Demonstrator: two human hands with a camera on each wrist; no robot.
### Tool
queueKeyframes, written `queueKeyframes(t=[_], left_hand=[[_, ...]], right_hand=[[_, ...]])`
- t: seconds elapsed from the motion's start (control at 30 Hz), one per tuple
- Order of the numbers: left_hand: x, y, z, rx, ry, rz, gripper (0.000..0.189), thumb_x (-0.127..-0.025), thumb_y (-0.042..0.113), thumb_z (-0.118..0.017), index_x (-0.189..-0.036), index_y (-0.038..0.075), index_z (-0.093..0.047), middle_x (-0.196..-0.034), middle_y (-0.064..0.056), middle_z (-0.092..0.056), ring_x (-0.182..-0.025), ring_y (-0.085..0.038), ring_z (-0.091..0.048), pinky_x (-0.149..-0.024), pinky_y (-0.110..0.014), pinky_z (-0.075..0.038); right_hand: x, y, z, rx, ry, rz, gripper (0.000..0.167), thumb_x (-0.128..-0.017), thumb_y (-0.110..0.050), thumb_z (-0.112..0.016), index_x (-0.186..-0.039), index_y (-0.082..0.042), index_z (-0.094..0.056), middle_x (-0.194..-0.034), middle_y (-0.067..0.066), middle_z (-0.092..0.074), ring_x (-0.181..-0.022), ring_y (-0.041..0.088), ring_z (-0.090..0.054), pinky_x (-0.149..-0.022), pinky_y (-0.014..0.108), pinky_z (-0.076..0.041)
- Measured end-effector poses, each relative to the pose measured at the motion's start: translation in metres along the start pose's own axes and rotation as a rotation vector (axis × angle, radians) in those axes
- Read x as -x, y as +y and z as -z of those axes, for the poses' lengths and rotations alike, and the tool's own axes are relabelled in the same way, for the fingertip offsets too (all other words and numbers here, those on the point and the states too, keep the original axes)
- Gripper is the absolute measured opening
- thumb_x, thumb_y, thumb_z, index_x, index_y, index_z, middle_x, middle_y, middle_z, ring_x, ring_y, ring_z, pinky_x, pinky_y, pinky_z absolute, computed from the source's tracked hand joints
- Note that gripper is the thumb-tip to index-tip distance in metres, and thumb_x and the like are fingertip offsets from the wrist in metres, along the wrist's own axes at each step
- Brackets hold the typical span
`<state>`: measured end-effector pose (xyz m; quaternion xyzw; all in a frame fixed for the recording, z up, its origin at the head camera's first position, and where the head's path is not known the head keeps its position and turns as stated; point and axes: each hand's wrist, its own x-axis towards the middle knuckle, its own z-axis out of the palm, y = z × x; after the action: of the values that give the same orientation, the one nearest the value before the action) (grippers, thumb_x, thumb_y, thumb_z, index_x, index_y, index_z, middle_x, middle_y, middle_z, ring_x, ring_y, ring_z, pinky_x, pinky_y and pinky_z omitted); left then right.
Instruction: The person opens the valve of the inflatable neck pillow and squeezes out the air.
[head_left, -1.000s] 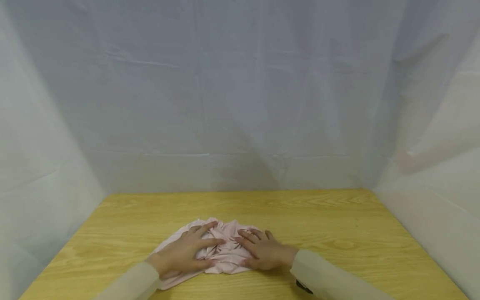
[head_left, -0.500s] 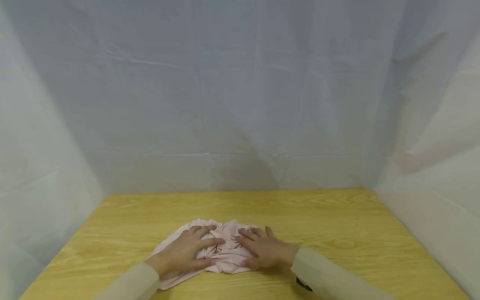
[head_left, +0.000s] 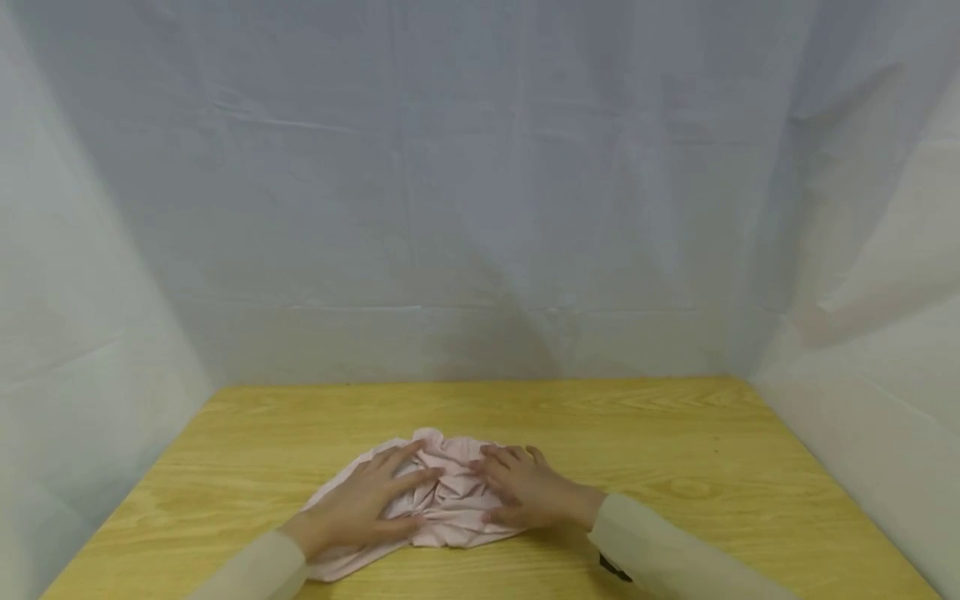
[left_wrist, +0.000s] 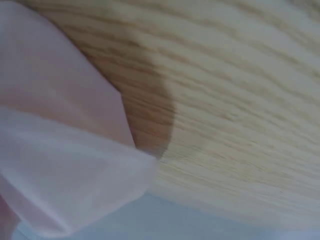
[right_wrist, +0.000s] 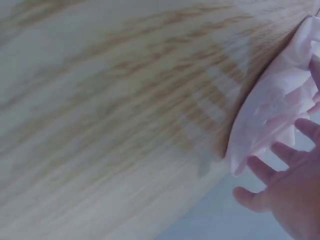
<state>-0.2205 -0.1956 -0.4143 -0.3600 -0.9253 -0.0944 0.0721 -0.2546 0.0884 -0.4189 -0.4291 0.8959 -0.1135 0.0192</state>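
A crumpled piece of pale pink fabric [head_left: 453, 492] lies on the wooden table, bunched in folds between the two hands. My left hand [head_left: 363, 504] rests over its left part with the fingers spread. On the right side my right hand [head_left: 532, 492] touches the fabric, fingers spread and slightly bent. The right wrist view shows those fingers [right_wrist: 262, 170] stretched out along the edge of the pink fabric [right_wrist: 272, 100]. In the left wrist view a fold of the fabric [left_wrist: 70, 165] fills the left side, and the left hand is mostly hidden.
The yellow wood-grain table [head_left: 675, 433] spreads around the fabric. Behind it hangs a pale sheet [head_left: 480, 208], with more sheeting [head_left: 67, 333] along the left and right sides. Light sleeves [head_left: 667, 542] cover both forearms, and a dark strap [head_left: 615, 568] shows under the right cuff.
Both hands have shifted slightly: the left a little to the left, the right a little away from me. The far edge of the fabric has bunched up slightly near the left fingertips.
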Motion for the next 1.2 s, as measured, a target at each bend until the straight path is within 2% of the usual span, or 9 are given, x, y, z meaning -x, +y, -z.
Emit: queueKeyframes(t=[0.13,0.33,0.47,0.67,0.8,1.0,1.2], left_hand=[[0.005,-0.001,0.002,-0.054,0.047,0.023,0.06,-0.086,0.055,-0.049,-0.14,0.031,-0.036,-0.15,-0.009,-0.026,-0.128,-0.04,-0.035,-0.096,-0.061,-0.035],[0.014,-0.006,0.003,-0.089,0.126,0.002,0.057,-0.085,0.052,-0.054,-0.137,0.031,-0.041,-0.146,-0.009,-0.035,-0.125,-0.036,-0.041,-0.093,-0.057,-0.039],[0.019,-0.007,0.001,-0.089,0.119,0.002,0.056,-0.086,0.05,-0.053,-0.138,0.034,-0.039,-0.145,-0.008,-0.035,-0.128,-0.035,-0.039,-0.095,-0.058,-0.038],[0.021,-0.007,0.0,-0.104,0.117,-0.007,0.057,-0.087,0.049,-0.054,-0.139,0.03,-0.038,-0.143,-0.008,-0.038,-0.128,-0.032,-0.039,-0.095,-0.057,-0.038],[0.02,-0.005,0.0,-0.105,0.126,0.002,0.057,-0.087,0.048,-0.054,-0.138,0.029,-0.04,-0.142,-0.008,-0.039,-0.127,-0.031,-0.04,-0.095,-0.056,-0.038],[0.019,-0.004,0.001,-0.088,0.136,0.041,0.054,-0.087,0.048,-0.054,-0.137,0.029,-0.042,-0.141,-0.009,-0.041,-0.125,-0.033,-0.043,-0.093,-0.056,-0.04],[0.018,-0.005,0.0,-0.075,0.12,0.106,0.055,-0.087,0.05,-0.052,-0.137,0.031,-0.041,-0.141,-0.01,-0.041,-0.122,-0.036,-0.044,-0.091,-0.057,-0.04]], right_hand=[[0.002,0.004,-0.003,0.01,0.089,0.06,0.052,-0.089,-0.039,-0.053,-0.135,-0.019,-0.039,-0.143,0.012,-0.035,-0.13,0.03,-0.034,-0.103,0.055,-0.029],[0.003,0.008,-0.003,0.001,0.162,0.106,0.044,-0.088,-0.037,-0.055,-0.129,-0.02,-0.048,-0.13,0.003,-0.047,-0.12,0.021,-0.043,-0.101,0.048,-0.033],[0.002,0.009,-0.003,-0.018,0.141,0.118,0.04,-0.086,-0.036,-0.058,-0.123,-0.022,-0.053,-0.125,-0.001,-0.05,-0.117,0.017,-0.046,-0.099,0.044,-0.037],[0.004,0.01,-0.005,-0.046,0.038,0.123,0.054,-0.083,-0.033,-0.063,-0.131,-0.018,-0.044,-0.137,0.002,-0.039,-0.126,0.019,-0.037,-0.101,0.043,-0.038],[0.006,0.01,-0.005,-0.046,0.008,0.116,0.06,-0.083,-0.036,-0.064,-0.134,-0.017,-0.039,-0.143,0.006,-0.033,-0.131,0.024,-0.032,-0.104,0.047,-0.034],[0.01,0.01,-0.004,-0.045,-0.031,0.046,0.069,-0.081,-0.041,-0.064,-0.138,-0.016,-0.034,-0.145,0.01,-0.029,-0.133,0.027,-0.028,-0.104,0.052,-0.032],[0.014,0.013,-0.006,-0.055,-0.031,0.017,0.073,-0.08,-0.045,-0.064,-0.139,-0.016,-0.032,-0.146,0.013,-0.026,-0.134,0.033,-0.026,-0.101,0.057,-0.032]])
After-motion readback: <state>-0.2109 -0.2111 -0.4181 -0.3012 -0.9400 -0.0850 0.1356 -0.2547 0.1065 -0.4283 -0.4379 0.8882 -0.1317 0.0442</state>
